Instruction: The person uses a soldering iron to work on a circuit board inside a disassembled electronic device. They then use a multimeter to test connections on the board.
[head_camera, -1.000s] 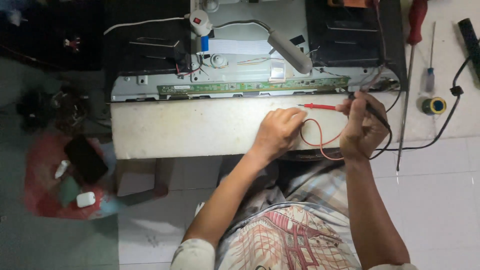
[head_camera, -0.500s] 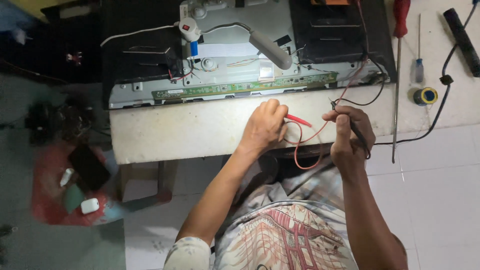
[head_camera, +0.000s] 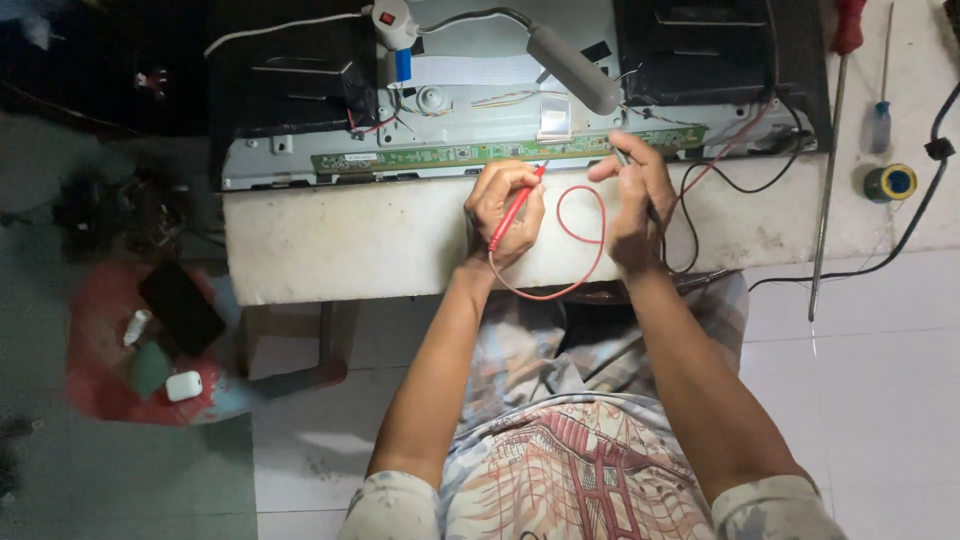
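My left hand (head_camera: 503, 208) holds a red test probe (head_camera: 516, 205) like a pen, its tip at the long green circuit strip (head_camera: 510, 153) on the opened flat-screen chassis (head_camera: 300, 160). The probe's red lead (head_camera: 580, 250) loops toward my right hand (head_camera: 632, 195). That hand grips a black probe (head_camera: 622, 158) whose tip also touches the green strip, a little to the right. Black leads trail off to the right of it. Both hands rest on the pale bench top (head_camera: 340, 240).
A grey lamp head (head_camera: 573, 68) on a flexible neck hangs over the chassis. At right lie a long red-handled screwdriver (head_camera: 838, 130), a small blue one (head_camera: 880, 120) and a solder reel (head_camera: 890, 183). A phone (head_camera: 181, 306) and small items sit on a red stool (head_camera: 100, 350) at lower left.
Both hands have moved up from the bench edge to the green strip, and the probe tips now meet it. The red lead has formed a loop between the hands.
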